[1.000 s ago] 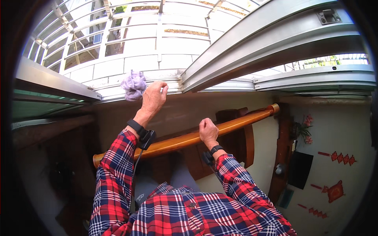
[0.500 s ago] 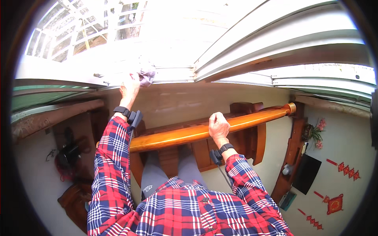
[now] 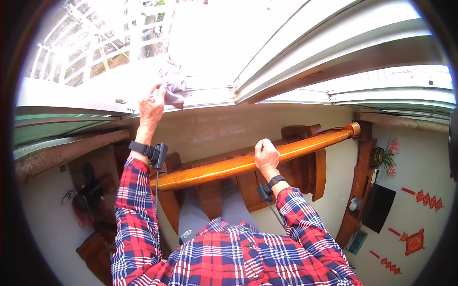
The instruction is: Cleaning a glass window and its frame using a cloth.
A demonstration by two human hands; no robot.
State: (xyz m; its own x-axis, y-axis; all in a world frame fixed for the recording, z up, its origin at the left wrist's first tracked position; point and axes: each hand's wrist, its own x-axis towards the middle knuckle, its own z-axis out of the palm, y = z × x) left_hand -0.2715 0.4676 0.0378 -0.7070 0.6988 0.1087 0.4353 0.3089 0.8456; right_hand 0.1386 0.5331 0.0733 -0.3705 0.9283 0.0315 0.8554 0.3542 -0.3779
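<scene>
Switching sides: the left hand (image 3: 151,109) is now sitting left of the pale purple cloth (image 3: 175,90), versus right of it 1 s ago. The cloth, bunched up then, is now hanging longer, its lower corner reaching the inner edge of the window track (image 3: 210,95). So the cloth is staying at the track, left fingers touching it; glare is hiding whether they're pinching. The right hand (image 3: 267,155) is keeping its fingers curled together by the wooden rail (image 3: 214,173), nothing showing inside; can't tell about rail contact.
</scene>
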